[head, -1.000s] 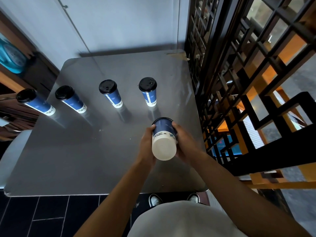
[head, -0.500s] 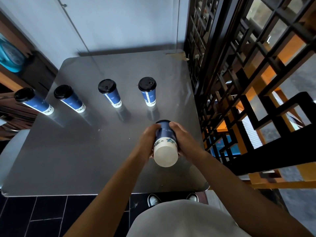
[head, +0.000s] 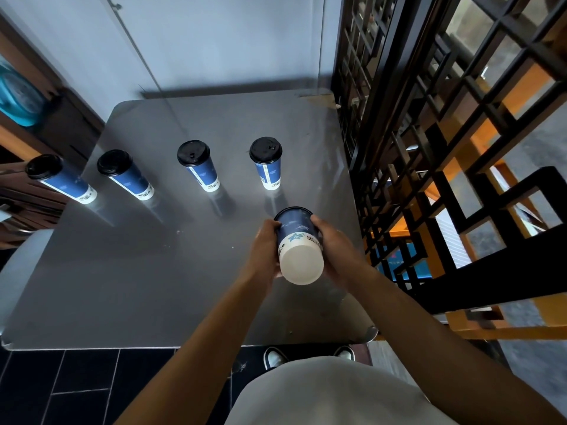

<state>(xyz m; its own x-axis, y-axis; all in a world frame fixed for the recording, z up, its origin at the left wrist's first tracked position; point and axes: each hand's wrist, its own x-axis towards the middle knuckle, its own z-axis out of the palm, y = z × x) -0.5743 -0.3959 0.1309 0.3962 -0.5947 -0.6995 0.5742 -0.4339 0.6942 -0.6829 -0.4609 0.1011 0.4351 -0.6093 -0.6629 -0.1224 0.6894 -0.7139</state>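
A blue paper cup (head: pixel 298 243) is tipped with its white base toward me and its rim pointing away, above the grey table (head: pixel 153 271) near the right side. My left hand (head: pixel 265 253) grips its left side and my right hand (head: pixel 333 246) grips its right side. Several more blue cups with black lids stand upright in a row farther back: one (head: pixel 267 164) just beyond the held cup, another (head: pixel 198 165) to its left, a third (head: pixel 124 174) and one (head: pixel 59 179) at the table's left edge.
A black lattice screen (head: pixel 429 133) rises along the table's right edge. A pale wall (head: pixel 214 41) stands behind the table. Dark wooden furniture (head: pixel 36 133) sits at the left. Black floor tiles (head: pixel 76 388) and my shoes (head: pixel 276 357) show below the front edge.
Both hands and the held cup have stayed near the same spot; the cup has turned slightly in my grip, with more of its blue printed side showing now.
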